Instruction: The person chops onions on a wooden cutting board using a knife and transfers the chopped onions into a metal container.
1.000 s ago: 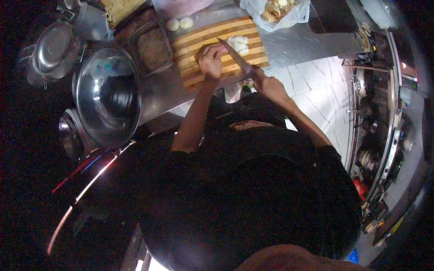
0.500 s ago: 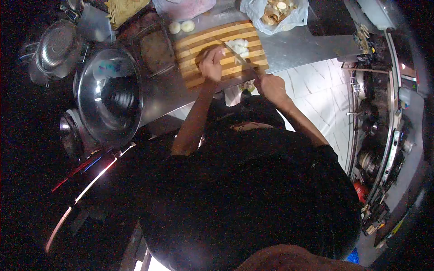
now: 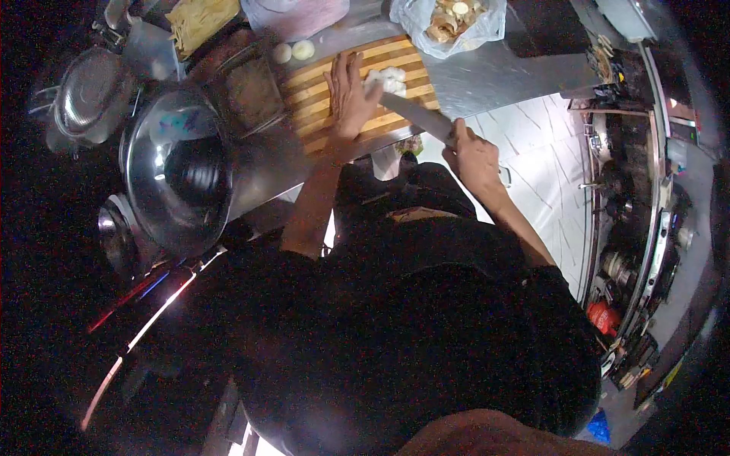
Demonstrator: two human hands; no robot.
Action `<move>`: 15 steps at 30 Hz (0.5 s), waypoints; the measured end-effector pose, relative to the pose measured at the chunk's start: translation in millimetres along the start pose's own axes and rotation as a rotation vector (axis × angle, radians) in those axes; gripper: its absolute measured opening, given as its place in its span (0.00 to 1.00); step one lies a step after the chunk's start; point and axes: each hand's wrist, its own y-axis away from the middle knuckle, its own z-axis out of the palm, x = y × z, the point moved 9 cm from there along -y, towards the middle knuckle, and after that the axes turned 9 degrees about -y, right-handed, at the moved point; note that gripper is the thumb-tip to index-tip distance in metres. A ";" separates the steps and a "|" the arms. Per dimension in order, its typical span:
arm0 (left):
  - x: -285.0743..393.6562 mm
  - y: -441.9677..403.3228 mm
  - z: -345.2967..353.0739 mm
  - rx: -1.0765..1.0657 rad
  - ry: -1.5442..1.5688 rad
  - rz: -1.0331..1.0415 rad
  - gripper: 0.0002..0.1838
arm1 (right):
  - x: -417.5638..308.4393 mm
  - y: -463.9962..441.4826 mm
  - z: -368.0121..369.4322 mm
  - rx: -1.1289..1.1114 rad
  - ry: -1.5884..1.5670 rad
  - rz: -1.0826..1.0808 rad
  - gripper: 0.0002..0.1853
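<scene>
My right hand (image 3: 474,158) is wrapped round the handle of a knife (image 3: 420,115). The broad blade points left over the striped wooden cutting board (image 3: 312,114). White cut pieces (image 3: 389,79), which look like onion, lie in a small heap near the board's middle, just beyond the blade. My left hand (image 3: 353,95) is over the board left of the heap, fingers stretched out. Its thumb is close to the knife tip; whether they touch I cannot tell. Two pale peeled onions (image 3: 303,50) sit at the board's far left edge.
A plastic bag (image 3: 487,34) of peelings stands behind the board on the metal counter (image 3: 502,83). To the left are a large clear bowl (image 3: 220,171), a rectangular container (image 3: 255,90), a strainer (image 3: 90,91) and yellowish noodle-like food (image 3: 199,23).
My right hand has drawn the knife back to the right, turning the blade's flat side into view. The left hand has uncurled its fingers and stretched them across the board.
</scene>
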 end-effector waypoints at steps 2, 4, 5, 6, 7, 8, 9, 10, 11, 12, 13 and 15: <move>-8.3 0.9 14.2 -0.030 -0.052 0.033 0.26 | 9.9 9.9 -11.4 -0.057 -0.063 0.063 0.16; -8.0 0.1 12.7 -0.022 0.047 0.006 0.21 | 27.7 15.2 -8.4 -0.076 -0.146 0.080 0.13; -7.3 0.6 12.2 -0.018 0.097 -0.008 0.20 | 37.1 15.8 -2.9 -0.092 -0.175 0.115 0.13; -1.7 1.4 11.6 -0.012 0.064 0.005 0.19 | 46.6 16.1 5.1 -0.107 -0.204 0.149 0.13; 6.4 2.4 12.4 -0.006 0.032 0.018 0.19 | 53.3 13.2 15.8 -0.084 -0.255 0.134 0.11; 15.0 2.9 13.5 0.001 -0.001 0.032 0.19 | 61.4 10.8 30.5 -0.092 -0.378 0.172 0.11; 20.3 6.4 19.8 -0.010 0.012 0.032 0.21 | 66.9 7.8 44.2 -0.099 -0.502 0.208 0.11; 24.6 6.8 21.7 0.004 0.015 0.018 0.21 | 68.8 4.0 55.0 -0.107 -0.626 0.241 0.12; 28.7 7.4 23.7 0.016 0.020 0.004 0.21 | 67.2 1.1 69.6 -0.122 -0.780 0.281 0.12; 32.7 7.7 25.9 0.028 0.026 -0.009 0.22 | 56.5 -0.3 74.4 -0.217 -0.831 0.449 0.13; 34.7 7.7 26.2 0.054 0.048 -0.037 0.21 | 53.8 -8.8 85.9 -0.157 -0.772 0.325 0.17; 41.2 7.4 26.9 0.079 0.023 -0.046 0.21 | 44.9 -22.9 111.2 -0.110 -0.753 0.184 0.23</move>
